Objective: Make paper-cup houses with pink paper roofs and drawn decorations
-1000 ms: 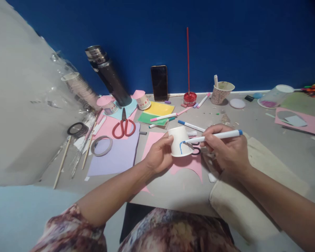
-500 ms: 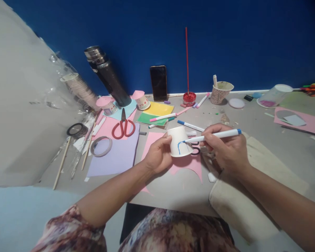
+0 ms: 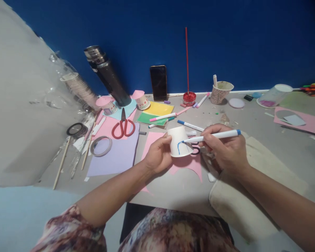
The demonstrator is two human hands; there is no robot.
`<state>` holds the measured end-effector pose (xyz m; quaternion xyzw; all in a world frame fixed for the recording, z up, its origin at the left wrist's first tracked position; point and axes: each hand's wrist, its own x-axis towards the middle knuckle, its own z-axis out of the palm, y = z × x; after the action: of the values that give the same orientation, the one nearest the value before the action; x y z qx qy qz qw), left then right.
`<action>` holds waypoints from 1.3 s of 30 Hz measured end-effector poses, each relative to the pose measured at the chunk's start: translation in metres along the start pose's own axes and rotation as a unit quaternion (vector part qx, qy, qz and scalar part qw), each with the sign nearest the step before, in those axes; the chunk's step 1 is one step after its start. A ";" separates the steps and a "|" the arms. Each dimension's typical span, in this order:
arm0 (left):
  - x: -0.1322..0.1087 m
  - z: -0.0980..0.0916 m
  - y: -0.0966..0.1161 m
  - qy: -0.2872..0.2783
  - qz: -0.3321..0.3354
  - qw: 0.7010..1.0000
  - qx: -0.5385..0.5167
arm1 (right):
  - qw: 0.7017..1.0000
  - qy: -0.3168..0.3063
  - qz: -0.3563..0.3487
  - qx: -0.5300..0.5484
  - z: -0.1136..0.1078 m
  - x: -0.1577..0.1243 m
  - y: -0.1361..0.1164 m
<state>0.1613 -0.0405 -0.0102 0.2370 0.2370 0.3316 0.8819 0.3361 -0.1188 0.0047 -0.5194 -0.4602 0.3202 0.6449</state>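
Note:
My left hand (image 3: pixel 157 154) grips a white paper cup (image 3: pixel 179 140), held upside down just above a pink paper sheet (image 3: pixel 183 162). A blue line runs down the cup's side. My right hand (image 3: pixel 225 148) pinches a blue marker (image 3: pixel 215 135), its tip touching the cup's wall at the line. My right forearm rests on a beige cushion (image 3: pixel 257 189). Black scissor handles (image 3: pixel 196 150) peek out behind the cup.
Red scissors (image 3: pixel 123 126), tape rolls (image 3: pixel 101 145), a lilac sheet (image 3: pixel 115 154), wooden sticks (image 3: pixel 61 161), several markers (image 3: pixel 164 117), a black flask (image 3: pixel 107 77), a phone (image 3: pixel 159 82), decorated cups (image 3: pixel 141 99), a red paint pot (image 3: pixel 189 98) with a stick, a patterned cup (image 3: pixel 221 91) lie around.
The marker tip has shifted slightly on the cup and the blue line has grown a little. Both hands stay in nearly the same place.

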 end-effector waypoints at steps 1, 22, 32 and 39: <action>0.000 0.000 0.000 0.001 0.001 1.000 -0.002 | 1.000 -0.002 0.000 0.000 0.000 0.000 0.000; 0.000 -0.001 0.001 -0.015 -0.024 0.999 -0.034 | 1.000 0.008 0.020 0.006 0.001 0.002 -0.004; -0.001 -0.001 0.003 -0.022 -0.030 0.998 -0.055 | 1.000 0.015 0.019 0.002 -0.002 0.001 0.003; -0.001 -0.001 0.002 -0.016 -0.033 0.998 -0.059 | 0.999 0.014 0.027 0.011 -0.002 0.000 0.003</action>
<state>0.1590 -0.0390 -0.0098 0.1820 0.2101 0.3123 0.9084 0.3386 -0.1187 0.0016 -0.5291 -0.4335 0.3352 0.6479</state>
